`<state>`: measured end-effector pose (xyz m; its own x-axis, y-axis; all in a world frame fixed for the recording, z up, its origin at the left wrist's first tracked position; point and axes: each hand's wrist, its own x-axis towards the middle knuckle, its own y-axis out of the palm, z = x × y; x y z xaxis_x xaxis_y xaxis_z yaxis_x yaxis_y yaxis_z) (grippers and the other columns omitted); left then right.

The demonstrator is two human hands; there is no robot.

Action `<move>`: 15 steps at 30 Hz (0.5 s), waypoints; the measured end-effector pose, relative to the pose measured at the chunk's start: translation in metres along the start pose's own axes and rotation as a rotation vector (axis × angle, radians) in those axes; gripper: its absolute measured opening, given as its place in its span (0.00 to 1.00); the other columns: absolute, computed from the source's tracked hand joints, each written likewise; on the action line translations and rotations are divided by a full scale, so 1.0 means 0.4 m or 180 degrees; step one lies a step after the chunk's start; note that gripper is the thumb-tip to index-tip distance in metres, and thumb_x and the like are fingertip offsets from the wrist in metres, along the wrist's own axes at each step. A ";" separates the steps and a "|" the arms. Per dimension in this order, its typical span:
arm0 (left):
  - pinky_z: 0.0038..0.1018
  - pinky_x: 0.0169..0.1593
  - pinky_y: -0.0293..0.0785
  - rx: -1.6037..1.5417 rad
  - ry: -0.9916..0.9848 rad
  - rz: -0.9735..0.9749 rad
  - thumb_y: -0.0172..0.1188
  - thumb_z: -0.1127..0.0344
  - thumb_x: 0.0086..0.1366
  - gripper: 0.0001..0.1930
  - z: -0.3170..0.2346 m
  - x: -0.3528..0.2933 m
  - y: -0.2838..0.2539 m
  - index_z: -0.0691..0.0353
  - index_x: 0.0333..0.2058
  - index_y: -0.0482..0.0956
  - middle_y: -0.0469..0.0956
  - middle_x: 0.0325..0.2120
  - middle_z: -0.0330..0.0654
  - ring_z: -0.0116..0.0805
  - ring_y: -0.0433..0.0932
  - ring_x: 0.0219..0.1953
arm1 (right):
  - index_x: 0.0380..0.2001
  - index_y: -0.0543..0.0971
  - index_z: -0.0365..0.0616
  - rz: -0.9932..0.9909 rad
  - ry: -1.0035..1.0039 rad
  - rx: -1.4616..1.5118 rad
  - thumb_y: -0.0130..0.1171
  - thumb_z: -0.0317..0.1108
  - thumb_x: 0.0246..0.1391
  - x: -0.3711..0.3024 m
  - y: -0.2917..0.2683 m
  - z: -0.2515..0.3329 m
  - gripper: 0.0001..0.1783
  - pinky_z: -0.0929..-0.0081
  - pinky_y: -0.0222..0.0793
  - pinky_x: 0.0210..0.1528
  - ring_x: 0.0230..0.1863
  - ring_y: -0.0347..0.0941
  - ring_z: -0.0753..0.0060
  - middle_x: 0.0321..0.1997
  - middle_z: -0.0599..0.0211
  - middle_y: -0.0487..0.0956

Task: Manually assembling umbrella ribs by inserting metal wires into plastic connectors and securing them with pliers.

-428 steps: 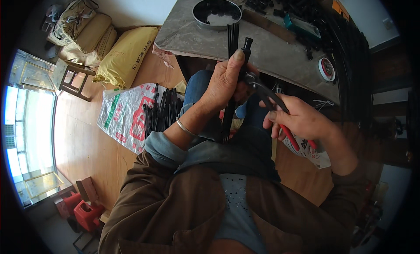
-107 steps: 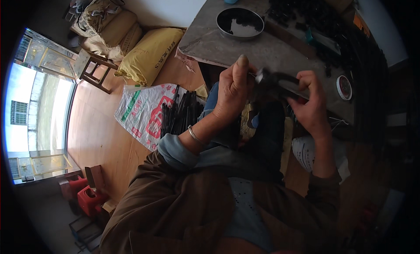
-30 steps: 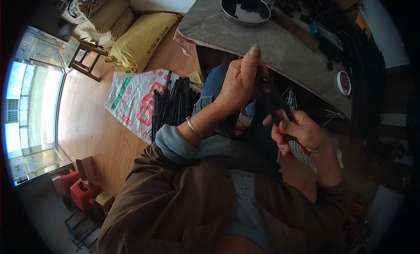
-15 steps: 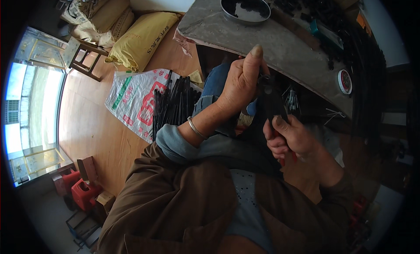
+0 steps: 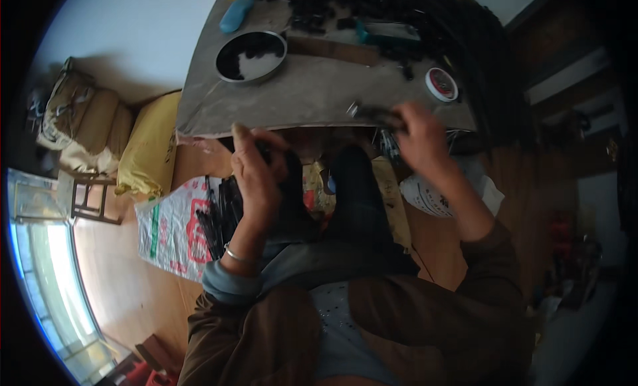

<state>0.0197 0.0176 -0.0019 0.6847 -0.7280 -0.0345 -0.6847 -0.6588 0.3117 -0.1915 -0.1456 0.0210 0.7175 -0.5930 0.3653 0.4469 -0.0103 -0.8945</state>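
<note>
The right hand (image 5: 422, 130) has gone up to the grey tabletop (image 5: 319, 87), fingers pinching a dark metal tool (image 5: 375, 113). The left hand (image 5: 256, 176) stays low, fingers curled around something dark. The two hands have moved apart.

A grey tabletop (image 5: 319, 97) is seen, with a black-filled metal bowl (image 5: 250, 55) and a blue object (image 5: 236, 13) near its far left corner. A red-and-white roll (image 5: 441, 84) is seen by its right edge. A yellow sack (image 5: 151, 146) and a white sack printed red and green (image 5: 174, 228) are shown on brown flooring.
</note>
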 end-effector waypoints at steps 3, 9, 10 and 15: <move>0.19 0.15 0.49 -0.0076 -0.0044 0.0151 0.30 0.38 0.71 0.35 -0.008 -0.001 0.010 0.63 0.22 0.71 0.56 0.08 0.30 0.19 0.52 0.10 | 0.39 0.74 0.42 -0.0186 0.1074 -0.0670 0.60 0.35 0.51 0.072 -0.052 -0.193 0.13 0.57 0.70 0.41 0.41 0.75 0.50 0.38 0.57 0.78; 0.19 0.15 0.49 -0.0119 -0.0058 0.0241 0.31 0.36 0.70 0.35 0.001 0.004 0.027 0.64 0.23 0.70 0.55 0.08 0.30 0.20 0.52 0.10 | 0.44 0.79 0.47 0.0320 0.1925 -0.0795 0.57 0.43 0.54 0.160 -0.077 -0.403 0.17 0.57 0.69 0.47 0.47 0.74 0.49 0.42 0.54 0.80; 0.20 0.15 0.47 -0.0132 -0.0060 0.0205 0.31 0.36 0.70 0.35 0.004 0.005 0.027 0.64 0.23 0.70 0.53 0.07 0.30 0.20 0.50 0.09 | 0.44 0.79 0.47 0.0314 0.1909 -0.0780 0.57 0.43 0.54 0.167 -0.076 -0.398 0.17 0.57 0.69 0.47 0.47 0.74 0.49 0.42 0.54 0.80; 0.21 0.14 0.46 -0.0124 -0.0027 0.0170 0.30 0.37 0.70 0.35 0.003 0.011 0.035 0.63 0.22 0.69 0.52 0.06 0.30 0.21 0.48 0.08 | 0.44 0.79 0.47 0.0629 0.1909 -0.1027 0.57 0.43 0.54 0.182 -0.058 -0.395 0.17 0.58 0.69 0.48 0.47 0.74 0.49 0.41 0.54 0.80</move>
<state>0.0128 0.0051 0.0012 0.6452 -0.7636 -0.0250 -0.7098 -0.6112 0.3502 -0.2339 -0.3157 0.0277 0.3095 -0.9486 0.0663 0.0914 -0.0398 -0.9950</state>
